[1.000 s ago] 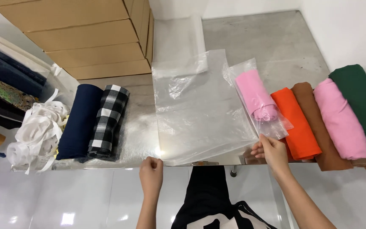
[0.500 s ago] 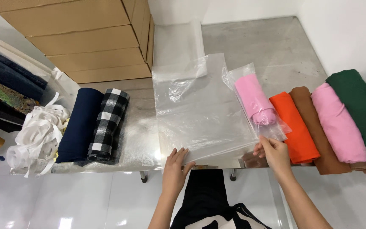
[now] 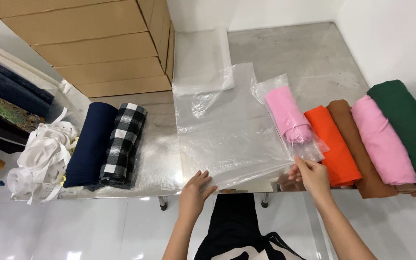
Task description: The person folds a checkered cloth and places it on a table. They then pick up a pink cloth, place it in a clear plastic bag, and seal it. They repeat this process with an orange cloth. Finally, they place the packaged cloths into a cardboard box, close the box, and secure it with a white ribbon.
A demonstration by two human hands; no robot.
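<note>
I am working the near edge of the stack of clear plastic bags (image 3: 227, 130) lying flat on the steel table (image 3: 294, 53), between the checked fabric roll (image 3: 121, 144) on the left and the orange roll (image 3: 333, 144) on the right. My left hand (image 3: 193, 190) is pressing its spread fingers down on the stack's near left corner. My right hand (image 3: 311, 175) is pinching the near lip of the bagged pink fabric roll (image 3: 290, 115), thumb and fingers closed on the film.

I judge this to be the bagging step; the next move would call for holding the stack still while one layer is separated.

The pink roll's long axis is running far-left to near-right, its open bag mouth pointing toward me.
</note>
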